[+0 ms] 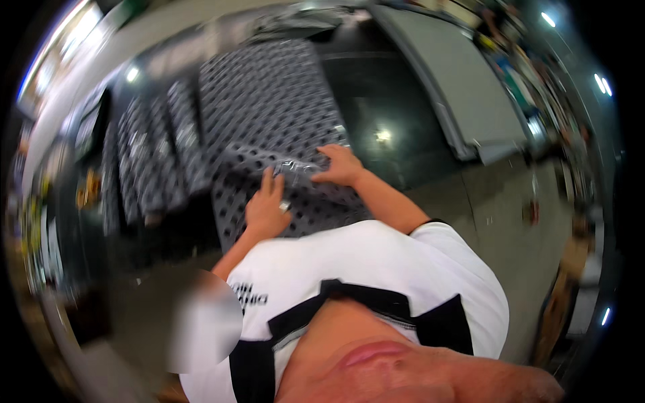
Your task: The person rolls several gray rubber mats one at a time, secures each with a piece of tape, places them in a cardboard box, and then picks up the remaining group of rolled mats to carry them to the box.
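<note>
A grey plastic-looking sheet patterned with dark dots [269,87] lies lengthwise over the dark table, its near end hanging over the edge toward my body. Near that end, a shiny fold or ridge crosses it. My left hand [267,209], with a ring on one finger, rests on the sheet just on the near side of the fold, fingers stretched forward. At the sheet's right edge is my right hand [341,166], thumb and fingers spread apart on the material. Neither hand visibly grips anything.
Several folded lengths of similar dotted material [151,154] lie side by side at the left. A large grey panel [463,80] stands to the right on the dark tabletop [383,107]. Crumpled grey sheeting [295,23] sits at the far end. Cardboard [561,289] leans at the right.
</note>
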Motion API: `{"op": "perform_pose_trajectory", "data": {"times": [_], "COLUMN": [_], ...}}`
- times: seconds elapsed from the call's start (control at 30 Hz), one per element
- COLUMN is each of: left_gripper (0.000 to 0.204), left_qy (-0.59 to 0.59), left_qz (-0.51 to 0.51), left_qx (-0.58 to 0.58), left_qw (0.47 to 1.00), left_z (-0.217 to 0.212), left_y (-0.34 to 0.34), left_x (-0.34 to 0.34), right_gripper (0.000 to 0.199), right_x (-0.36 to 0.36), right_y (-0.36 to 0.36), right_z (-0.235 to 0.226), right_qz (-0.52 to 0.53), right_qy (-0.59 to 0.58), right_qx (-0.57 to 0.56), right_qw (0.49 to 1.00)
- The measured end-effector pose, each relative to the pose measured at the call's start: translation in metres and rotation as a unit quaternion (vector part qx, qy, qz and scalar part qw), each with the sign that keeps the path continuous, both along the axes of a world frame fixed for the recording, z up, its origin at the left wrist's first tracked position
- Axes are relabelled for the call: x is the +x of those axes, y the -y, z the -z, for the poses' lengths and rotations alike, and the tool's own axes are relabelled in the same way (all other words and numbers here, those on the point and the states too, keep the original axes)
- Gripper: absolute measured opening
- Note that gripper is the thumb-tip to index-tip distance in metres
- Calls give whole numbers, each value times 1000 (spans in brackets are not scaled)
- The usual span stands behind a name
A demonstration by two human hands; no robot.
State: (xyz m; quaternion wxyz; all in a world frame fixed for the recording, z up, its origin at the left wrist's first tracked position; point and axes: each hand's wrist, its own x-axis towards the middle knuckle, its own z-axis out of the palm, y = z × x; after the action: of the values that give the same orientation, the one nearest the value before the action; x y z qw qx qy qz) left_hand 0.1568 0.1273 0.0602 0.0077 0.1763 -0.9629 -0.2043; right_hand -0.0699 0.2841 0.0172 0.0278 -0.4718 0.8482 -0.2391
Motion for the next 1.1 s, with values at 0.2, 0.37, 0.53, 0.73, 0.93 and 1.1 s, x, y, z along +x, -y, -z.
{"op": "perform_pose_trajectory", "data": {"times": [0.2,0.37,0.53,0.73,0.93,1.1], "left_gripper": [97,103,60,44,33,14], "left_qy": [40,-19,39,4,-18,-60], "left_qz": [-34,-53,-154,-167,-86,126], "left_qx": [-28,108,546,601,379,287], "left_qw": [998,993,823,782,921,948], "left_z": [9,15,35,64,37,-27], "left_y": [7,22,61,81,87,74], "left_x": [-36,-53,-119,-194,-182,-76], "right_gripper": [71,89,85,77,67,54], "right_x": [41,-8,-90,-38,-75,-107], "right_y": [13,19,33,112,134,150], "right_z": [-61,-41,-32,-14,-10,-28], "right_qz": [37,1,-16,60,61,116], "right_qy": [-19,34,57,62,29,15], "right_qx": [75,146,103,13,78,126], "right_qw": [996,989,993,996,995,985]}}
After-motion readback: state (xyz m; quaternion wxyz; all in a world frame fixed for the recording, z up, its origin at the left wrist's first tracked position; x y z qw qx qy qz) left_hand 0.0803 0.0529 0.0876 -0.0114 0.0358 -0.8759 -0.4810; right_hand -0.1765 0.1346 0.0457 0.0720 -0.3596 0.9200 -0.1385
